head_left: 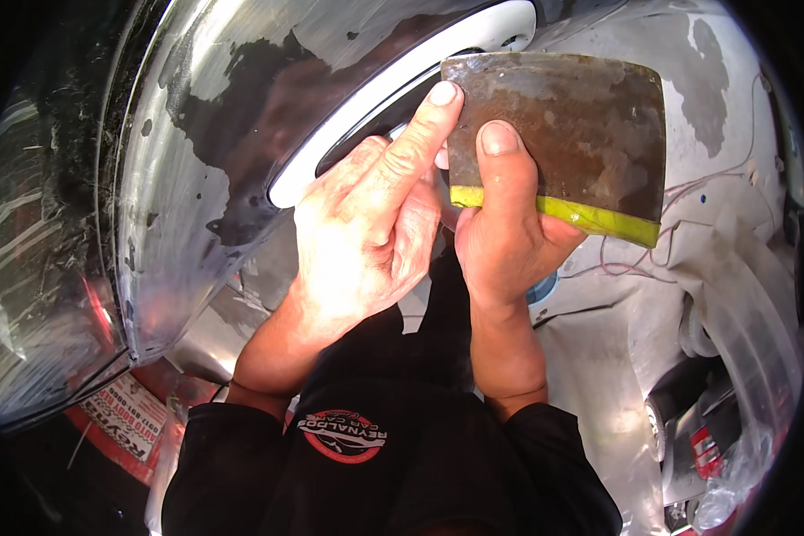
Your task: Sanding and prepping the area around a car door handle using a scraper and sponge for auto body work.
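Observation:
My right hand (505, 241) grips a wet, dark brown sheet that looks like sandpaper (590, 125). A yellow-green strip, apparently the edge of a pad or block (598, 221), shows along its lower side. My right thumb lies flat on the front of the sheet; the fingers are behind it, hidden. At the sheet's upper left edge, my left hand (366, 223) sets a stretched index finger on the corner. Its other fingers are curled, and its thumb is hidden. Just behind my left hand is a pale car door handle (339, 129) on a dark, wet body panel (268, 98).
Milky residue streaks the shiny panel at left (45, 250). Below it lies a red-and-white printed item (129, 420). A blue container (542, 288) is partly hidden behind my right wrist. Thin reddish cords (630, 268) and clear plastic sheeting (732, 304) lie on the pale floor at right.

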The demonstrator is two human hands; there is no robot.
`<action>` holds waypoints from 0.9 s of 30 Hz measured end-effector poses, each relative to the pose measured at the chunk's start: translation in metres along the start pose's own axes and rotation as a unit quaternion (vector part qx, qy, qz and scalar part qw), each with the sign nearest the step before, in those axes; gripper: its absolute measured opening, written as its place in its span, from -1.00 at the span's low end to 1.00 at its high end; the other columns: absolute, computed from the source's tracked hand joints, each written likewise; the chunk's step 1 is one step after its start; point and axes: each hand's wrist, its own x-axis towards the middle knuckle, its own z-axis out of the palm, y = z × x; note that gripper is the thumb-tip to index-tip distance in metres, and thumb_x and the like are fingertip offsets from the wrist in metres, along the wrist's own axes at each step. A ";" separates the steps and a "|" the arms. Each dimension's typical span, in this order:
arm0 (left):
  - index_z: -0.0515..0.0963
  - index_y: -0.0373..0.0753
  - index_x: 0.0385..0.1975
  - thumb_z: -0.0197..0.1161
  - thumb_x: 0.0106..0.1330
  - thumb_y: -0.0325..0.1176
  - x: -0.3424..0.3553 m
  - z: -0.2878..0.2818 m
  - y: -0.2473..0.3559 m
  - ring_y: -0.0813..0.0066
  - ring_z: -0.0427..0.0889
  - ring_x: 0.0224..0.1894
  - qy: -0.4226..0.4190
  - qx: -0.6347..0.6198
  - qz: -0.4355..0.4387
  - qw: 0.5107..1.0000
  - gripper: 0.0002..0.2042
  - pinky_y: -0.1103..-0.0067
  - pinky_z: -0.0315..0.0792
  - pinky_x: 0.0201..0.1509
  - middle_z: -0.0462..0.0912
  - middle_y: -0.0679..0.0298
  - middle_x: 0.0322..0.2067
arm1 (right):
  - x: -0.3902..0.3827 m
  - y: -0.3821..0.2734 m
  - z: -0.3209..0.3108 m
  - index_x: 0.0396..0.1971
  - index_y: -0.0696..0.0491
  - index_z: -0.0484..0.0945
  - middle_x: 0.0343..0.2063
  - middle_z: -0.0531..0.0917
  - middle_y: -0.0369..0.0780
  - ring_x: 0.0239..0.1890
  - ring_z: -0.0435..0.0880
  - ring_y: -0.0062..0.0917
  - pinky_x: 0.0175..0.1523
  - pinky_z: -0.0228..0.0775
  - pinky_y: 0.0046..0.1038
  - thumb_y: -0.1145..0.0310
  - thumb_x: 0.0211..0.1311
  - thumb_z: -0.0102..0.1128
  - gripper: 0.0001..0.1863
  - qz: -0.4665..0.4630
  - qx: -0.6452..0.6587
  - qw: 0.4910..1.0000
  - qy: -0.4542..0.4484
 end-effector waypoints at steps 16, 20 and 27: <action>0.60 -0.36 0.21 0.16 0.33 -0.74 0.000 -0.001 0.000 0.53 0.66 -0.37 -0.010 -0.010 -0.019 1.000 -0.56 0.64 0.55 -0.18 0.76 0.09 -0.27 | -0.004 -0.010 0.005 -0.07 0.20 0.59 -0.17 0.72 -0.16 -0.16 0.71 -0.46 -0.03 0.59 -0.43 0.62 0.16 0.22 -0.70 0.039 -0.041 0.998 0.025; 0.54 -0.23 0.31 0.17 0.15 -0.73 -0.003 0.003 -0.009 0.40 0.64 -0.49 0.029 -0.009 0.039 0.999 -0.37 0.50 0.59 -0.34 0.71 0.21 -0.43 | -0.004 -0.009 0.004 -0.02 0.19 0.56 -0.16 0.72 -0.14 -0.17 0.73 -0.44 -0.02 0.61 -0.43 0.68 0.15 0.20 -0.65 0.004 -0.050 0.999 0.005; 0.57 -0.30 0.26 0.18 0.13 -0.75 -0.014 -0.006 -0.013 0.40 0.62 -0.53 0.035 -0.012 0.031 0.999 -0.40 0.52 0.57 -0.37 0.72 0.18 -0.42 | -0.012 -0.004 0.007 -0.19 0.24 0.64 -0.28 0.75 -0.21 -0.29 0.72 -0.55 -0.17 0.54 -0.55 0.66 0.24 0.24 -0.85 -0.003 -0.034 0.999 -0.005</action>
